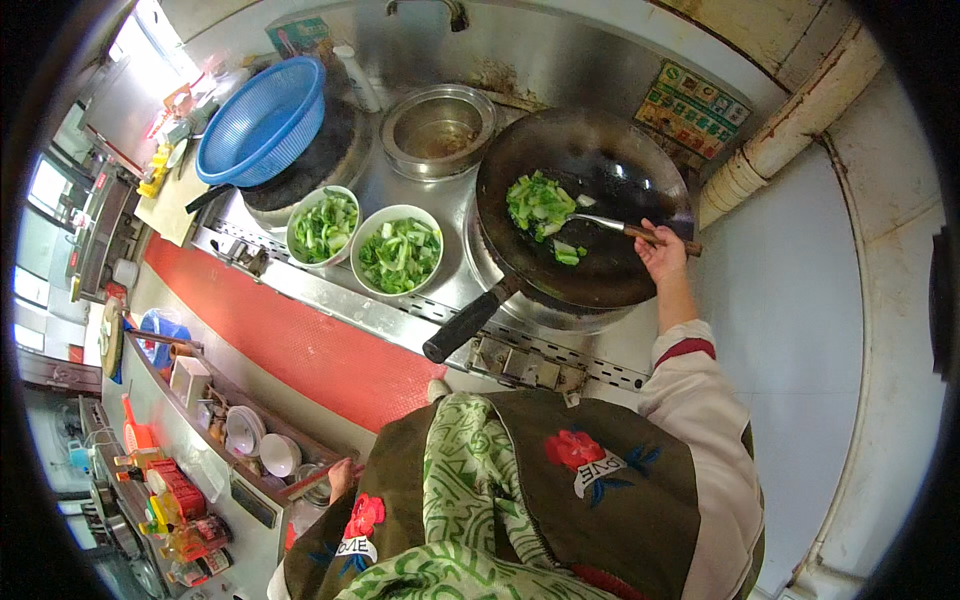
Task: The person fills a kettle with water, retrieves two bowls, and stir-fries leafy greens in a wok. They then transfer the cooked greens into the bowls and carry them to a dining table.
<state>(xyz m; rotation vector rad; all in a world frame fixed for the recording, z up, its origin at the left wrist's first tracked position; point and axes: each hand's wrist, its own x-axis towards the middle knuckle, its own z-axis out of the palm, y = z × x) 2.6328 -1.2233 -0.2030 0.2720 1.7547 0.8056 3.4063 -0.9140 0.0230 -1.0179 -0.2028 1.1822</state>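
My right hand (pixel 661 253) grips the wooden handle of a metal spatula (pixel 602 223), whose blade rests by chopped leafy greens (pixel 541 201) in a large black wok (pixel 622 270). The wok's dark handle (pixel 469 322) points toward me. Two white bowls full of cut greens, the left bowl (pixel 324 226) and the right bowl (pixel 397 250), stand side by side on the steel stove left of the wok. Low at the left, my left hand (pixel 341 475) is at the edge of a counter shelf, partly hidden by my jacket; whether it holds anything is unclear.
A blue plastic colander (pixel 262 124) sits over another wok at the back left. Beside it is a metal pot (pixel 439 133) set in the stove. A faucet (pixel 456 16) hangs above. White bowls (pixel 280 455) and sauce bottles (pixel 199 538) stand on the shelved counter at left.
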